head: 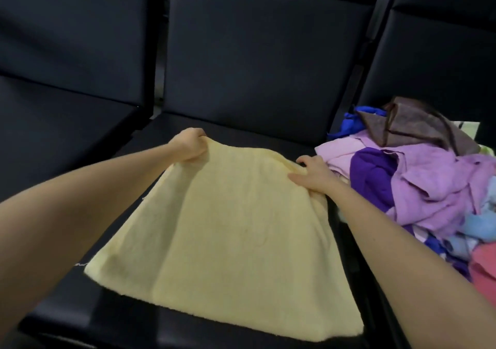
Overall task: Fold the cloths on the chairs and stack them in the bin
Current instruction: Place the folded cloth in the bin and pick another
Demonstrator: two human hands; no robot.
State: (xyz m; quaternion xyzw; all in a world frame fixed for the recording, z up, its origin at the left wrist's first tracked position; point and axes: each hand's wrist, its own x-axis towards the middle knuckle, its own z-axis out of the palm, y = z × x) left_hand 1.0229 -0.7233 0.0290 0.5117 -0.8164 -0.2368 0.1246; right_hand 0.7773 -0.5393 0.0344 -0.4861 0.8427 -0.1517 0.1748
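Note:
A pale yellow cloth (228, 236) lies spread over the seat of the middle black chair (263, 61). My left hand (189, 144) grips its far left corner, fingers curled round the edge. My right hand (314, 172) holds the far right corner, thumb on top and fingers hooked over the edge. The cloth's far edge is lifted a little between the two hands; its near edge rests flat on the seat. No bin is in view.
A loose pile of cloths (418, 182) in lilac, purple, brown, blue and pink covers the right chair's seat, close to my right hand. The left black chair (67, 61) stands beside the middle one, with a narrow gap between them.

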